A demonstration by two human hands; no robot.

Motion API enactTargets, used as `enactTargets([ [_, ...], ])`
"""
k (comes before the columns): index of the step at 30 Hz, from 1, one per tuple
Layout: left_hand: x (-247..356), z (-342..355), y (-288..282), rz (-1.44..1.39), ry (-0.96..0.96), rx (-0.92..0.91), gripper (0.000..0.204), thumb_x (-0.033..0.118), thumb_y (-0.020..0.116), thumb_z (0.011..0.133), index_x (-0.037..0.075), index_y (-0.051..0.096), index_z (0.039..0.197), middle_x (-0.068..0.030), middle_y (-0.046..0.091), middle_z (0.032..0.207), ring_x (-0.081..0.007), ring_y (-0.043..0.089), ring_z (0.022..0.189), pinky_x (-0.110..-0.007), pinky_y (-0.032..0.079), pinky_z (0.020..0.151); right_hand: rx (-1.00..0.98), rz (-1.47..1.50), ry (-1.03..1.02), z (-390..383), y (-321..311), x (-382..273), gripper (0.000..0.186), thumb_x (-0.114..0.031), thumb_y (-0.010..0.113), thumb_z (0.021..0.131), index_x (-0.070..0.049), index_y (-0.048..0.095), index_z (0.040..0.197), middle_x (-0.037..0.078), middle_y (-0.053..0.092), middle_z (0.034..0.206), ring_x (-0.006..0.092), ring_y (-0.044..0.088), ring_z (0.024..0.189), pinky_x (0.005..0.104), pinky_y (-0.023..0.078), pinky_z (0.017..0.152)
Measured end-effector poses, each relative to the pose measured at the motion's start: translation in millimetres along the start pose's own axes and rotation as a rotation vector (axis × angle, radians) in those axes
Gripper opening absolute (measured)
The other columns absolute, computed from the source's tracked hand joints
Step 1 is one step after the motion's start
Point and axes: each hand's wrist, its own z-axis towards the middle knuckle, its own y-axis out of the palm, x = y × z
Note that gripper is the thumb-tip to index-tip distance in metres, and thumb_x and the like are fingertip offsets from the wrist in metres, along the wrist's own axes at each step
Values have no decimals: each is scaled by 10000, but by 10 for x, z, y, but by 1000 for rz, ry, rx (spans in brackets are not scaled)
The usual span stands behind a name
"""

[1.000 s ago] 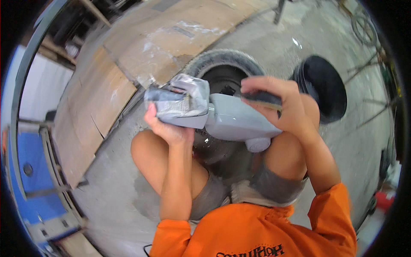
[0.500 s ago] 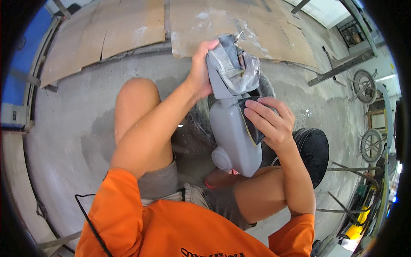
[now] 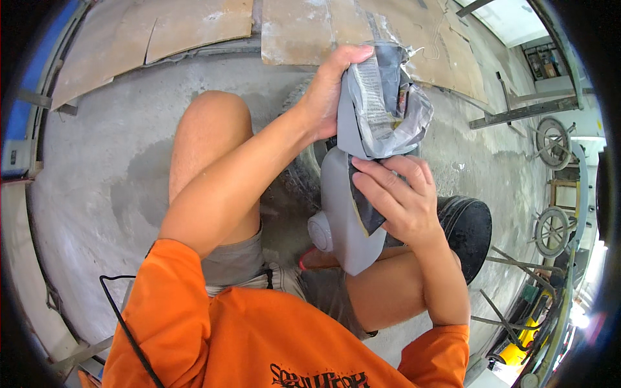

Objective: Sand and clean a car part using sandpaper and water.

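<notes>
A smooth grey moulded panel [image 3: 343, 213] stands upright between my knees, its top end wrapped in crumpled newspaper [image 3: 388, 107]. My left hand [image 3: 330, 90] grips that wrapped top from the left. My right hand [image 3: 398, 194] lies flat on the panel's face, fingers pressing a dark sheet of sandpaper [image 3: 365, 204] against it. A round boss sticks out of the panel's lower left side. I sit low in an orange shirt and grey shorts, with bare knees on either side.
Wet grey concrete floor [image 3: 97, 181] lies around me. Flat brown boards [image 3: 155, 32] cover the ground at the top. A tyre [image 3: 304, 174] sits behind the panel and a black round tub [image 3: 469, 226] at the right. Metal frames and wheels [image 3: 550, 142] stand far right.
The view swung left, then steadied. The panel turned from lying across to standing upright. My right hand slid down its face onto the dark sheet.
</notes>
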Motion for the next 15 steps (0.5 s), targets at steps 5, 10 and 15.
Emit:
enactTargets([
  [5, -22, 42, -18, -28, -20, 74, 556, 503, 573, 913, -4, 639, 1132, -169, 718, 996, -280, 717, 873, -404, 592, 837, 143, -51, 93, 56, -15, -3, 325, -193, 683, 736, -108, 704, 1049, -5, 735, 1196, 216, 587, 957, 378, 483, 824],
  [10, 3, 60, -53, -58, -33, -55, 526, 487, 593, 911, 11, 651, 1127, -151, 719, 996, -262, 714, 864, -400, 590, 840, 4, 8, 71, 87, -73, -7, 388, -188, 733, 685, -100, 710, 1062, -2, 752, 1148, 225, 597, 939, 376, 473, 826],
  [15, -36, 67, -41, -63, -39, 10, 515, 480, 595, 911, 16, 659, 1124, -140, 719, 996, -249, 709, 854, -401, 588, 840, 27, 89, 149, 19, 9, -27, 382, -147, 737, 668, -106, 708, 1047, 3, 755, 1168, 241, 599, 962, 388, 478, 844],
])
